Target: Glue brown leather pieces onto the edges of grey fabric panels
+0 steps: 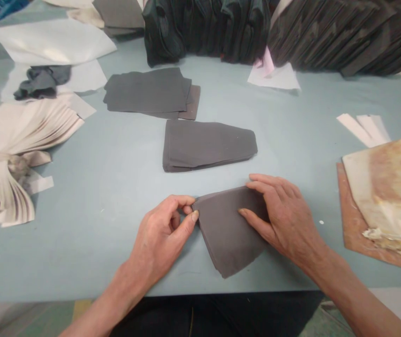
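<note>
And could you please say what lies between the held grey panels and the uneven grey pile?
In the head view, a tapered stack of grey panels lies between them.

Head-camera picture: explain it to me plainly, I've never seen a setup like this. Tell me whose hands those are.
There is no machine here. One camera, worn on a person's head, looks forward and down at that person's own bare hands. The left hand pinches a corner of a dark grey stack; the right hand lies with its thumb on top and its fingers at the far edge. Beyond it on the pale blue-green table lie a tapered dark stack and some loosely fanned dark pieces. To the right, a stained pale sheet lies on a brown board.
</note>
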`<state>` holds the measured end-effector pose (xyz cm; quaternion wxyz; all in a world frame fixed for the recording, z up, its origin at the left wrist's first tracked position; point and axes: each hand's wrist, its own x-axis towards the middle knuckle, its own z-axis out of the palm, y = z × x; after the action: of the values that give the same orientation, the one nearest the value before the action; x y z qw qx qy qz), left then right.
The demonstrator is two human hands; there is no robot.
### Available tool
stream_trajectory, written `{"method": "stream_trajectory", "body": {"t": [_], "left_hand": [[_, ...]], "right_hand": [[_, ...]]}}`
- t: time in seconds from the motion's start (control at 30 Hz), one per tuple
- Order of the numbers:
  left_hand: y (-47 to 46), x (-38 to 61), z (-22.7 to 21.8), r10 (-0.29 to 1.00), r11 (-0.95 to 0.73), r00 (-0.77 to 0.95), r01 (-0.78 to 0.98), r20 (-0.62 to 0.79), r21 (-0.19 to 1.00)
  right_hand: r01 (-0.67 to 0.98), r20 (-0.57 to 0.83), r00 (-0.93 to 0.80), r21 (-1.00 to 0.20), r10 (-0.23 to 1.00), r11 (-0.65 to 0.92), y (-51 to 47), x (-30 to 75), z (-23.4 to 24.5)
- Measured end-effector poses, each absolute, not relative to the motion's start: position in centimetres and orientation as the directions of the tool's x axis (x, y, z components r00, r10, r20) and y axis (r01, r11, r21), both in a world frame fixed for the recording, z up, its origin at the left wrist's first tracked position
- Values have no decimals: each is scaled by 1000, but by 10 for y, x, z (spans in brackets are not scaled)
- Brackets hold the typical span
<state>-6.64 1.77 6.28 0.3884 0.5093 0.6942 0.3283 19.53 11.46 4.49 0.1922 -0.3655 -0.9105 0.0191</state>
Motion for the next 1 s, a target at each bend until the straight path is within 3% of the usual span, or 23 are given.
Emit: {"method": "stream_trajectory", "body": {"t": [0.2, 0.33, 0.6, 1.0], "left_hand": [[16, -62, 58, 962, 226, -236, 389, -141, 893], [13, -60, 54, 977, 71, -211, 427, 23, 901], [3, -51, 56, 925, -265, -53, 620, 376, 739], [-3, -41, 60, 915, -376, 111, 586, 389, 718]], "right_hand": [[645, 407, -592, -279, 696, 712, 110, 195, 44], [651, 409, -548, -339, 730, 679, 108, 195, 43], [646, 437, -533, -343, 724, 682, 107, 193, 44], [649, 459, -495, -369, 738, 665, 105, 194, 40]]}}
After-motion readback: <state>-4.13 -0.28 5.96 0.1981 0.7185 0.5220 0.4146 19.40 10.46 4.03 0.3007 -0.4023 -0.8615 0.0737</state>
